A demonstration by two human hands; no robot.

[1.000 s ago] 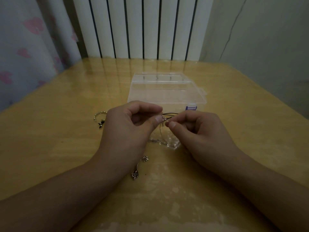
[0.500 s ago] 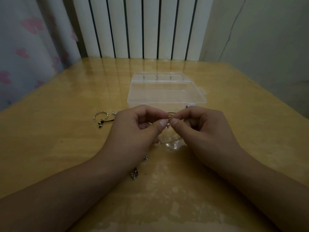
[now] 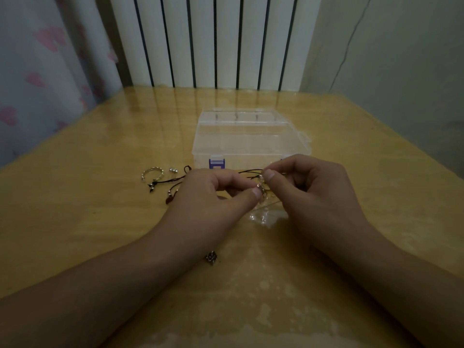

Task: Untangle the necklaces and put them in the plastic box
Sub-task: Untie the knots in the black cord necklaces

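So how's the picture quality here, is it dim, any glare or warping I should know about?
Head view: dim and underexposed throughout; the glossy table mirrors the radiator as pale streaks; wide-angle warping bends the table edges; the clear plastic box is low-contrast; the necklaces pinched between left hand and right hand are too fine to resolve.

On the tabletop (image 3: pixel 88 222) the plastic box (image 3: pixel 247 139) sits behind both hands. The left hand (image 3: pixel 211 199) and right hand (image 3: pixel 316 192) meet at the necklaces (image 3: pixel 261 189). A ring (image 3: pixel 152 174) lies left.

no readable text, labels or numbers
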